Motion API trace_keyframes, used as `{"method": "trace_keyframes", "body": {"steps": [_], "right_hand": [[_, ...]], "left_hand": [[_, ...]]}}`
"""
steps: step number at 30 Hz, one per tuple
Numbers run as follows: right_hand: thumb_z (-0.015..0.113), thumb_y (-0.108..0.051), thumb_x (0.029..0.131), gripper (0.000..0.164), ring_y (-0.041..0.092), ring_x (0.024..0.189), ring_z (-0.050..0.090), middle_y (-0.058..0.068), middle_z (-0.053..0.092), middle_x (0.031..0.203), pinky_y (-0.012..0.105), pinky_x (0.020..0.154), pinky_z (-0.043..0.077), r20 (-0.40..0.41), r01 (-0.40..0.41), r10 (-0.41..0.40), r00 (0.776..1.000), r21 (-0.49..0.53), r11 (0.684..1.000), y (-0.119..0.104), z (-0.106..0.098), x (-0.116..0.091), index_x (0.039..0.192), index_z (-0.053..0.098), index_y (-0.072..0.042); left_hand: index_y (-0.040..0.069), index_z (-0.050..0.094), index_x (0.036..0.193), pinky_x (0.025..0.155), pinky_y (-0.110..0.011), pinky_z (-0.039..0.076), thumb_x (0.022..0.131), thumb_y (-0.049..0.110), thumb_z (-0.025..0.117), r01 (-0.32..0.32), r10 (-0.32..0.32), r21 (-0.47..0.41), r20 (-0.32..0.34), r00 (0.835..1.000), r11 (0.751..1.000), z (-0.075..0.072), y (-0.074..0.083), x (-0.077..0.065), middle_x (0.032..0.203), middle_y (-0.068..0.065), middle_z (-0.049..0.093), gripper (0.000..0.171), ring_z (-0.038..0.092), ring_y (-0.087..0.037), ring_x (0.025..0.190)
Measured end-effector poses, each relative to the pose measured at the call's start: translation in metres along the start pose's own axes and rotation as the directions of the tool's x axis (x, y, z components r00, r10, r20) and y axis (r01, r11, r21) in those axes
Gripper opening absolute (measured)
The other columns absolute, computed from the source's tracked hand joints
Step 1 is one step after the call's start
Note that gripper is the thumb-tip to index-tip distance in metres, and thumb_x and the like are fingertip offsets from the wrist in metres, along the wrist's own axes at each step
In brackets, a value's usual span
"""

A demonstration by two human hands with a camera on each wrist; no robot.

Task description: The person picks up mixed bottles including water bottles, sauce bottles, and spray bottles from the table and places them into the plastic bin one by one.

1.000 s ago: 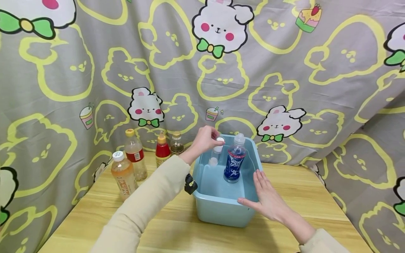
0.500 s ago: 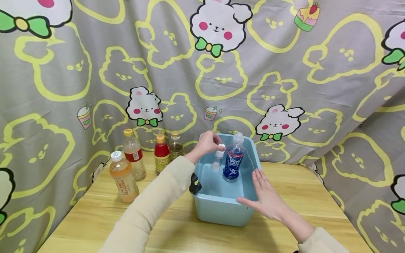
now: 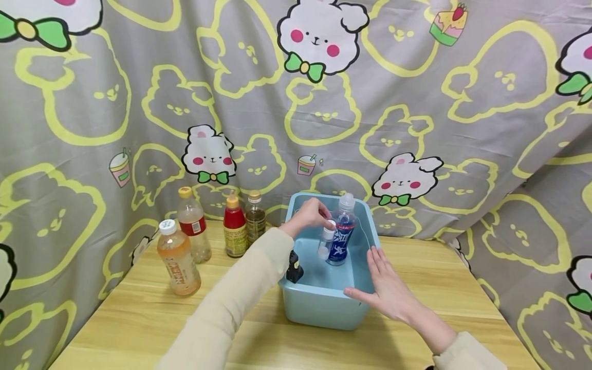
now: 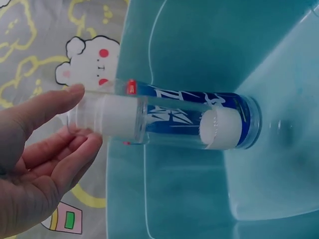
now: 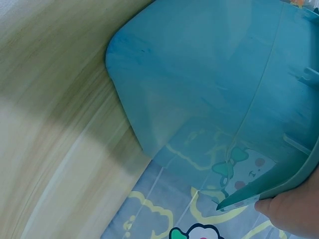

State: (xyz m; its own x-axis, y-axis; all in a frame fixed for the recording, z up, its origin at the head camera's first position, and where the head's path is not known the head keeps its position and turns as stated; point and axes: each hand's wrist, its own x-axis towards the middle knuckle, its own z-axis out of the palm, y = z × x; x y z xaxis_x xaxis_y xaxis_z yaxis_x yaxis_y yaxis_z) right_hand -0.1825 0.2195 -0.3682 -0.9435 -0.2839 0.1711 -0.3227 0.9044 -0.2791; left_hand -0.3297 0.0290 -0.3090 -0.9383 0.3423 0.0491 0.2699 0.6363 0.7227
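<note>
In the head view, my left hand reaches over the light blue plastic tub. Its thumb and fingertips pinch the white-topped end of a small clear bottle. This bottle has a white piece at its lower end and overlaps a blue-labelled drink bottle in the left wrist view. The drink bottle stands upright inside the tub, with a clear domed cap. My right hand lies spread, fingers straight, against the tub's right front rim; only part of it shows in the right wrist view.
On the wooden table, left of the tub, stand an orange drink bottle, a yellow-capped bottle with a red label, a red sauce bottle and a dark sauce bottle. A patterned curtain hangs behind.
My left hand has moved right and down with the small clear bottle, bringing it in front of the blue-labelled bottle. My right hand has stayed at the rim.
</note>
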Motion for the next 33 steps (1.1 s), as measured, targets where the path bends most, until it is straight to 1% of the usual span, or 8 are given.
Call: {"method": "trace_keyframes", "body": {"steps": [7, 10, 15, 19, 23, 26, 33], "right_hand": [[0.050, -0.064, 0.076, 0.101, 0.038, 0.131, 0.006, 0.025, 0.011, 0.143, 0.054, 0.101, 0.016, 0.001, -0.005, 0.005, 1.000, 0.001, 1.000, 0.000, 0.000, 0.000, 0.136, 0.017, 0.010], [0.050, -0.064, 0.076, 0.100, 0.037, 0.131, 0.005, 0.024, 0.010, 0.143, 0.054, 0.101, 0.015, 0.008, -0.010, 0.010, 1.000, 0.003, 1.000, 0.000, 0.000, 0.000, 0.137, 0.017, 0.009], [0.048, -0.066, 0.076, 0.102, 0.037, 0.131, 0.005, 0.024, 0.009, 0.144, 0.054, 0.101, 0.014, 0.016, -0.018, 0.018, 1.000, -0.001, 1.000, 0.000, 0.000, 0.000, 0.137, 0.016, 0.008], [0.047, -0.067, 0.075, 0.102, 0.036, 0.131, 0.004, 0.023, 0.009, 0.144, 0.053, 0.101, 0.014, 0.019, -0.020, 0.020, 1.000, 0.000, 1.000, 0.000, 0.000, 0.001, 0.137, 0.016, 0.008], [0.047, -0.068, 0.075, 0.103, 0.036, 0.131, 0.003, 0.023, 0.009, 0.144, 0.052, 0.102, 0.014, 0.021, -0.017, 0.017, 1.000, -0.001, 1.000, 0.000, 0.000, 0.001, 0.137, 0.016, 0.008], [0.046, -0.068, 0.074, 0.103, 0.036, 0.131, 0.004, 0.023, 0.010, 0.144, 0.052, 0.102, 0.015, 0.022, -0.018, 0.018, 1.000, -0.004, 1.000, 0.000, 0.000, 0.002, 0.137, 0.016, 0.008], [0.046, -0.069, 0.074, 0.104, 0.035, 0.132, 0.003, 0.023, 0.010, 0.144, 0.052, 0.102, 0.014, 0.024, -0.024, 0.024, 0.999, -0.011, 1.000, 0.002, 0.001, 0.003, 0.137, 0.016, 0.008]], "left_hand": [[0.004, 0.066, 0.081, 0.062, -0.023, 0.048, 0.066, 0.013, 0.079, 0.006, 0.000, -0.053, 0.109, 0.994, 0.999, 0.003, -0.005, 0.005, 0.076, -0.003, 0.061, 0.021, 0.056, -0.015, 0.069], [0.003, 0.066, 0.081, 0.062, -0.023, 0.049, 0.066, 0.011, 0.078, 0.008, 0.004, -0.083, 0.145, 0.989, 0.997, 0.006, -0.007, 0.008, 0.076, -0.004, 0.062, 0.021, 0.057, -0.015, 0.069], [0.003, 0.066, 0.082, 0.064, -0.024, 0.050, 0.067, 0.010, 0.077, 0.031, -0.004, -0.131, 0.198, 0.980, 0.991, 0.010, -0.011, 0.012, 0.077, -0.005, 0.063, 0.020, 0.059, -0.015, 0.070], [0.004, 0.067, 0.081, 0.066, -0.026, 0.050, 0.066, 0.010, 0.078, 0.052, -0.020, -0.146, 0.216, 0.976, 0.988, 0.015, -0.014, 0.015, 0.077, -0.005, 0.063, 0.020, 0.060, -0.016, 0.071], [0.005, 0.067, 0.080, 0.067, -0.027, 0.049, 0.063, 0.010, 0.079, 0.074, -0.042, -0.136, 0.220, 0.975, 0.988, 0.020, -0.017, 0.017, 0.076, -0.003, 0.063, 0.021, 0.059, -0.015, 0.071], [0.006, 0.068, 0.079, 0.069, -0.028, 0.049, 0.062, 0.010, 0.080, 0.069, -0.039, -0.125, 0.224, 0.974, 0.990, 0.025, -0.018, 0.017, 0.075, -0.003, 0.064, 0.021, 0.059, -0.014, 0.071], [0.007, 0.069, 0.079, 0.075, -0.030, 0.048, 0.061, 0.011, 0.081, 0.057, -0.027, -0.128, 0.226, 0.974, 0.990, 0.033, -0.017, 0.017, 0.075, -0.002, 0.064, 0.021, 0.058, -0.014, 0.073]]}}
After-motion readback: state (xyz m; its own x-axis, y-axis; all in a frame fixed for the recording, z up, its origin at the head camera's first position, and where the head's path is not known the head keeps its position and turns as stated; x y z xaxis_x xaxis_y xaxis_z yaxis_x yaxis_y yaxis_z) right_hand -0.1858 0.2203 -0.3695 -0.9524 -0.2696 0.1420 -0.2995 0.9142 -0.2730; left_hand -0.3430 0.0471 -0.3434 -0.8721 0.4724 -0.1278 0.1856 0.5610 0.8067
